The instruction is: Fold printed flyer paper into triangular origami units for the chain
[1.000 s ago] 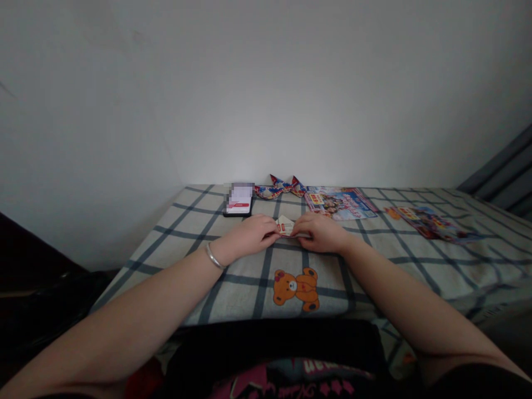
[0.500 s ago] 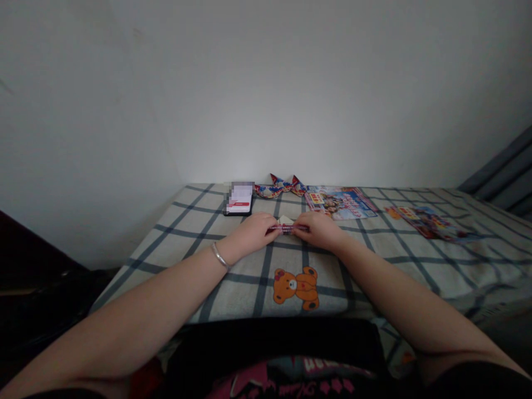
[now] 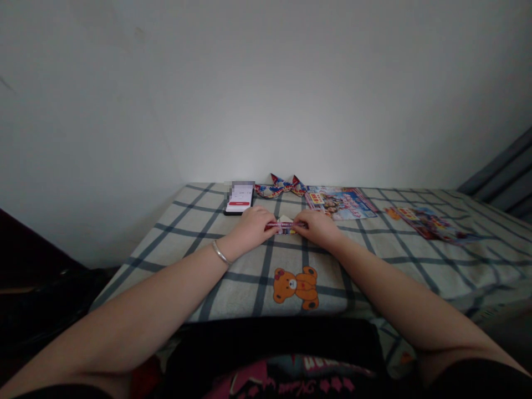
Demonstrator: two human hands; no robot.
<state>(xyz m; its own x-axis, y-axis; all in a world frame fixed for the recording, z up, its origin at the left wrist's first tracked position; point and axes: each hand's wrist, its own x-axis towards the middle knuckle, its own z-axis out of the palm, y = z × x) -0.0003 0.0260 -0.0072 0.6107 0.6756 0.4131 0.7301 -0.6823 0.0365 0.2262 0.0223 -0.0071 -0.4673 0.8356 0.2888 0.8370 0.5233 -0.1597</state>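
Observation:
A small folded piece of printed paper [image 3: 285, 225], white with red marks, lies on the checked cloth [image 3: 233, 277] between my two hands. My left hand [image 3: 249, 226] pinches its left end, fingers closed. My right hand [image 3: 316, 227] presses and pinches its right end, fingers closed too. A silver bangle sits on my left wrist. Both forearms rest over the cloth, either side of an orange bear print [image 3: 296, 287].
A phone [image 3: 239, 198] with a lit screen lies just beyond my left hand. Folded coloured paper shapes [image 3: 281, 187] sit by the wall. Two printed leaflets [image 3: 339, 201] [image 3: 430, 222] lie flat to the right. A white wall is close behind.
The paper has been folded flatter: a white flap that stood up a second ago is now down to a narrow strip. Both hands shifted slightly away from me.

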